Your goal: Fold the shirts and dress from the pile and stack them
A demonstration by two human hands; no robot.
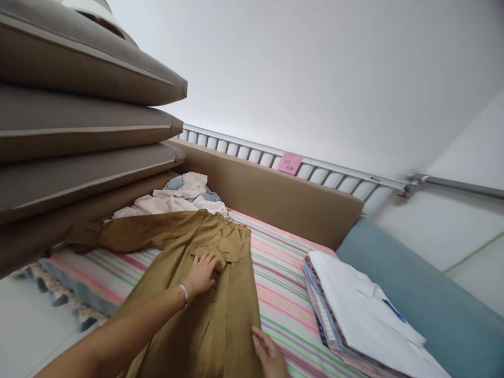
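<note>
An olive-brown long-sleeved shirt [236, 294] lies spread on the striped bed, its collar at the far end and a row of buttons down the front. One sleeve stretches out to the left; the other is not plainly seen. My left hand [202, 273], with a silver bracelet at the wrist, rests on the shirt's upper front just below the collar, fingers laid over the cloth. At the shirt's right edge, low in the view, my right hand [270, 354] touches the fabric with its fingers extended. The shirt's near end runs out of view.
A stack of folded clothes [354, 299], white on top, sits to the right. White and light-blue clothes [177, 194] lie crumpled beyond the shirt. Thick grey-brown cushions [86, 126] are piled at the left. A brown board [268, 189] and white railing [252, 153] line the far side.
</note>
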